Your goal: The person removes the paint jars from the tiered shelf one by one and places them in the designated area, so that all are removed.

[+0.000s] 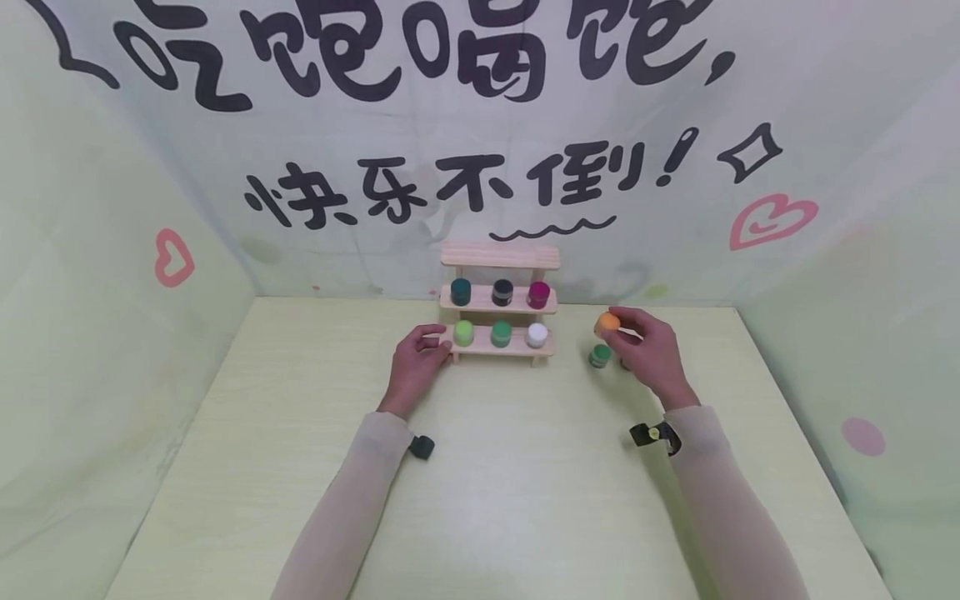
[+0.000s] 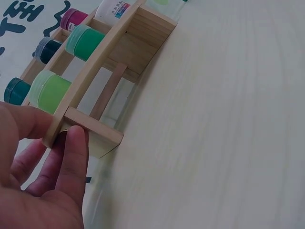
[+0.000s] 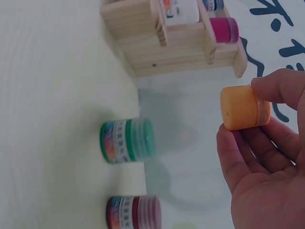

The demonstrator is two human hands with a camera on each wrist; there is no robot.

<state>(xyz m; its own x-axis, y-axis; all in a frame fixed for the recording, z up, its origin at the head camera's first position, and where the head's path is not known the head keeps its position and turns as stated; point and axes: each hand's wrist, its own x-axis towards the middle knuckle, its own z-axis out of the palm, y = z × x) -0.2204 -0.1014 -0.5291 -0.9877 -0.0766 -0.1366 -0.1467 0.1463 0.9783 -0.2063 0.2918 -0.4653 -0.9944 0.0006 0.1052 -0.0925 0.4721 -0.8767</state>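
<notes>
At the left end of the lower step of a three-step wooden rack point(image 1: 501, 257), my left hand point(image 1: 417, 362) grips the wood between thumb and fingers. My right hand point(image 1: 651, 354) pinches an orange paint jar point(image 3: 238, 108), raised above the table to the rack's right. Below that jar stands a green paint jar point(image 3: 126, 140). Beside it is a dark red jar point(image 3: 133, 212), mostly hidden by the hand in the head view. The lower step carries light green point(image 1: 463, 333), green point(image 1: 501, 334) and white point(image 1: 536, 336) jars.
On the middle step are teal point(image 1: 461, 292), dark point(image 1: 502, 292) and magenta point(image 1: 538, 293) jars; the top step is bare. Behind the rack hangs a white cloth point(image 1: 360, 250) with black lettering, and cloth sides enclose the pale table point(image 1: 525, 500).
</notes>
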